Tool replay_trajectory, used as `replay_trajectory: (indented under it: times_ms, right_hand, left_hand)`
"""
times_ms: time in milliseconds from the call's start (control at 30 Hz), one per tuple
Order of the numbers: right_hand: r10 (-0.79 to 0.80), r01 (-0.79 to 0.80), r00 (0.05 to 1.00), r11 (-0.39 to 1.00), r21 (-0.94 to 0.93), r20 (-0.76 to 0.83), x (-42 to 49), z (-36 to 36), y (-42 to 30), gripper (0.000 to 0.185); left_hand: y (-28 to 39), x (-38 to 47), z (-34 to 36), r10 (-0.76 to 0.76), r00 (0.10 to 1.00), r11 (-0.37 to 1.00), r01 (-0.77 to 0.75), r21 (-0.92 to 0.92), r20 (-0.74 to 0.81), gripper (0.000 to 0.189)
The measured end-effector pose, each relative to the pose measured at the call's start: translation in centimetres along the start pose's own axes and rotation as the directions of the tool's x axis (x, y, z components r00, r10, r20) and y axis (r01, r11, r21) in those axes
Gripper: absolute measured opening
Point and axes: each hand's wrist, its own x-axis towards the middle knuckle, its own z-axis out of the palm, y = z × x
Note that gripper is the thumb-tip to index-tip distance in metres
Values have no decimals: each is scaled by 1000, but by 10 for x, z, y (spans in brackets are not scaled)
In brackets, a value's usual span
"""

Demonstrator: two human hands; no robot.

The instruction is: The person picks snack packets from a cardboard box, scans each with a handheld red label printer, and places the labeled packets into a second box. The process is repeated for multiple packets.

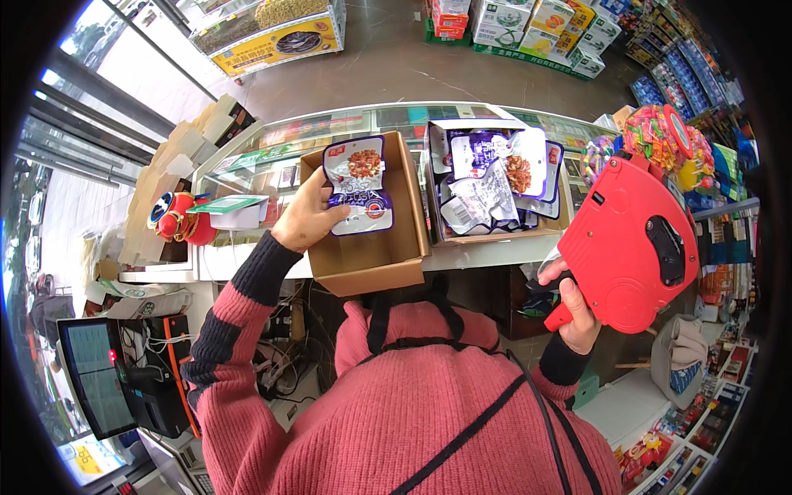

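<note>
My left hand grips the left edge of a purple-and-white snack packet, over an open cardboard box on the glass counter. The box's bare bottom shows below the packet. Raised at the right, my right hand is closed around the handle of a red handheld price labeler. Between the two hands, a second open box holds several similar snack packets, piled loosely, some showing their printed backs.
A card stand and a red figurine stand on the counter's left part. Candy jars crowd its right end. A monitor is at the lower left, near cables. Stacked cartons stand on the floor beyond.
</note>
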Motion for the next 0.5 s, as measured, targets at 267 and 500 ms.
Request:
replay_trajectory:
  times_ms: [267, 500]
  right_hand:
    - [15, -16, 999, 1000, 24, 48, 9, 3, -3, 26]
    - [-22, 15, 995, 997, 78, 95, 10, -1, 1, 16]
  left_hand:
    - [18, -12, 28, 231, 965, 537, -17, 844, -128, 91]
    - [53, 28, 92, 511, 841, 463, -445, 766, 180, 43]
